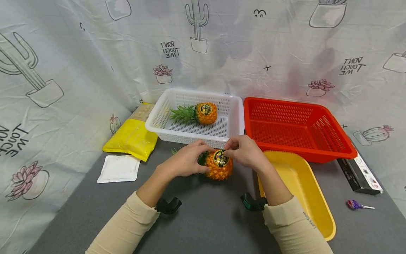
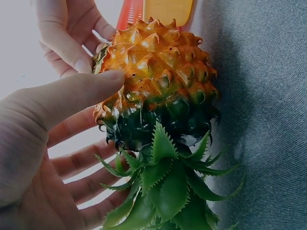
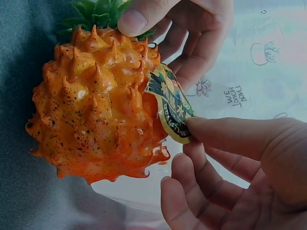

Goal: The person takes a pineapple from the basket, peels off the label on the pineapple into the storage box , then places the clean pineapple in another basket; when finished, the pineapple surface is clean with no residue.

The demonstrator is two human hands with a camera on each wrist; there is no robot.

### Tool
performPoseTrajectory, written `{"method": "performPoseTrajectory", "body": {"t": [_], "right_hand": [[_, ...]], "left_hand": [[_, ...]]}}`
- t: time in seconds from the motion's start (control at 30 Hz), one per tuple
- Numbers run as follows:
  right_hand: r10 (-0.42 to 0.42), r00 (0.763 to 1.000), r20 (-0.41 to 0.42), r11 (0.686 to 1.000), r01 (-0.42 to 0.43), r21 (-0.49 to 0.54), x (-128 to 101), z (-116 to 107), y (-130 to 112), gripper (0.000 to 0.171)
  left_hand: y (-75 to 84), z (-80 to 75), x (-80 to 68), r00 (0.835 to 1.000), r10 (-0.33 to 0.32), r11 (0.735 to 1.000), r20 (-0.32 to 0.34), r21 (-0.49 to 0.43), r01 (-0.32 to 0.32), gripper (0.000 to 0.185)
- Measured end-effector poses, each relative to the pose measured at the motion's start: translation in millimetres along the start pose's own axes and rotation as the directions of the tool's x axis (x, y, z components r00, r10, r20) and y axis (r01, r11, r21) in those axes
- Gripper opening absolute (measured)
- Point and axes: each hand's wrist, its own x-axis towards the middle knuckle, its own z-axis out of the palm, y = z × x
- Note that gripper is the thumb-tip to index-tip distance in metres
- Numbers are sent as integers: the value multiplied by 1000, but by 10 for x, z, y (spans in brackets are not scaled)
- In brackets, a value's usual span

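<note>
An orange toy-like pineapple [image 1: 219, 173] with green leaves [image 2: 168, 189] lies on its side on the grey table, in front of the white basket. My left hand [image 1: 187, 158] grips it near the leaf end, with the thumb on the spiky skin and the other fingers partly hidden behind. My right hand [image 1: 245, 151] pinches the edge of a black and gold oval label [image 3: 168, 98] between thumb and index finger. In the right wrist view, the label's pinched end stands off the fruit, while its other end touches the skin.
A second labelled pineapple [image 1: 207, 118] lies in the white basket [image 1: 193, 132]. Right of it stand a red basket [image 1: 295, 151] and a yellow tray [image 1: 304, 197]. A black and white box [image 1: 360, 173] and a lollipop [image 1: 355, 204] lie far right; a yellow packet [image 1: 131, 139] and white pouch [image 1: 118, 168] left.
</note>
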Motion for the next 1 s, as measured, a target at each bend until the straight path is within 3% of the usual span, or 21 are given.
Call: {"method": "performPoseTrajectory", "body": {"t": [0.63, 1.0], "right_hand": [[16, 994, 106, 980, -36, 197, -38, -160, 45, 17], [-1, 985, 174, 973, -39, 227, -118, -310, 142, 21]], "left_hand": [[11, -15, -8, 1000, 4, 1000, 4, -6, -4, 60], [7, -15, -10, 1000, -5, 1000, 9, -13, 5, 60]]}}
